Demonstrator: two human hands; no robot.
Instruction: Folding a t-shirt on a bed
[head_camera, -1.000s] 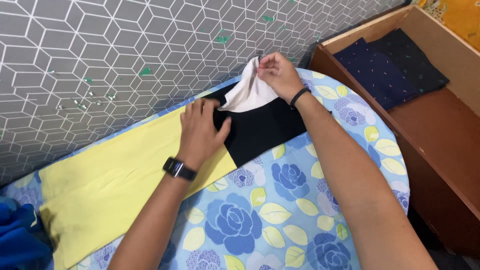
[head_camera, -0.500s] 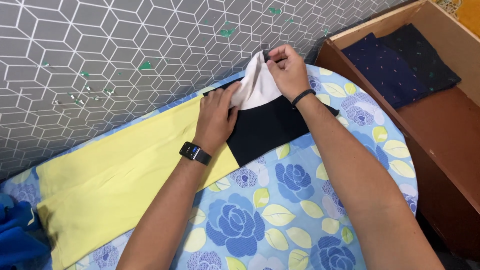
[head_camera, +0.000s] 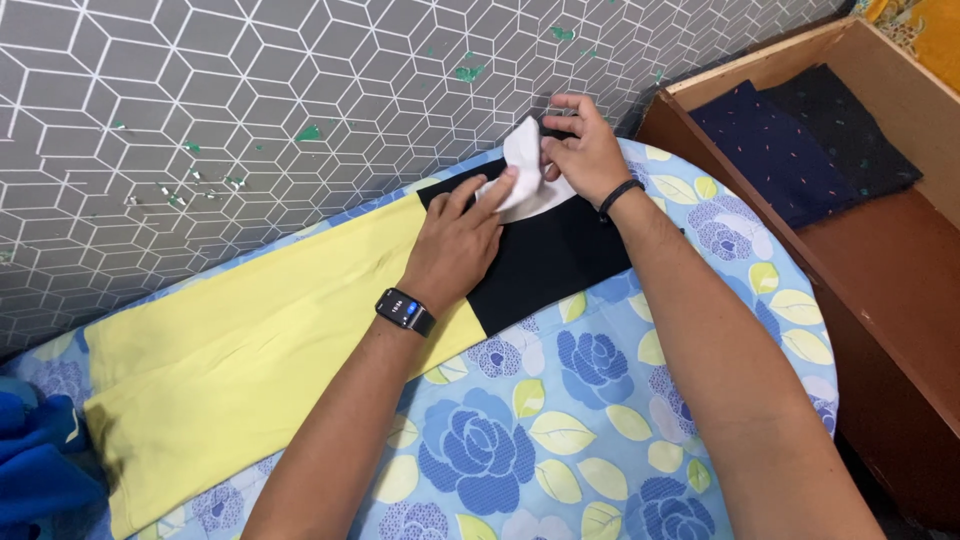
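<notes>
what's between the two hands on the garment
In the head view, a white pocket lining lies between the left hand and right hand; both touch it.

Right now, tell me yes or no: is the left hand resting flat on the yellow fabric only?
No: the left hand lies across the black fabric, its fingertips on the white pocket lining.

Single head-worn view, looking steeply down and forward over the board. Close range, arm's length. Faces the wall; shelf at right edge.
</notes>
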